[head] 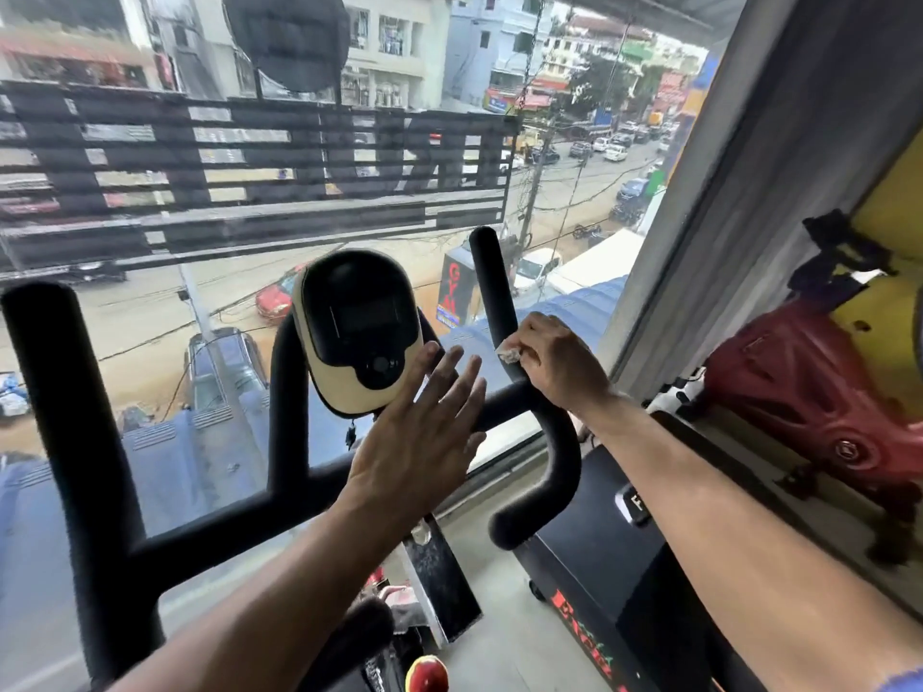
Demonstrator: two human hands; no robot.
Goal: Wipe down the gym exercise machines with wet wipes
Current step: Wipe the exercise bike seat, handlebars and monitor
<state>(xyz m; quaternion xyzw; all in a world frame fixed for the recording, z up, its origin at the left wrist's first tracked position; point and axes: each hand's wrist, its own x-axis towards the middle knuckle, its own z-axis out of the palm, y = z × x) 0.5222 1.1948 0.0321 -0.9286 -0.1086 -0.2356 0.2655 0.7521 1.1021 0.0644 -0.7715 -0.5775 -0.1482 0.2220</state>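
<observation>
Head view: right hand grips crumpled white wipe against handlebar; left hand released.

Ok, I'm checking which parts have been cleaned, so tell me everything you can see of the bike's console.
The console is a rounded, egg-shaped unit with a cream shell and a glossy black face, plastic by the look of it. A dark, blank screen fills its upper part, and a round button sits lower right. It is mounted between the black handlebars, tilted toward the rider, with the window behind it. A small cord hangs beneath it. The left hand, fingers straight, reaches its lower right edge; contact is unclear. The wipe is in the right hand, on the handlebar.
</observation>
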